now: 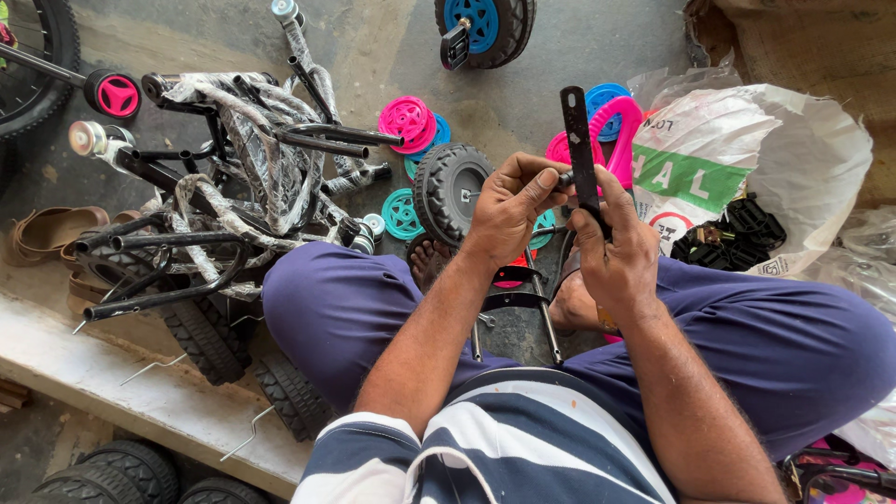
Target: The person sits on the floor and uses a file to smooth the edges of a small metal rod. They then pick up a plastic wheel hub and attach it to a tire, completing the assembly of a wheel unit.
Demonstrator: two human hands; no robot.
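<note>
Black metal bracket and small black wheel, held up over the lap

The bracket point(579, 149) is a flat, narrow black strip standing nearly upright, its far end rounded and pierced by a hole, its near end hidden in the right hand point(616, 252). Just left of it, the small wheel point(450, 189) with knobby black tyre and dark hub stands on edge, partly covered by the left hand point(511, 207).
</note>
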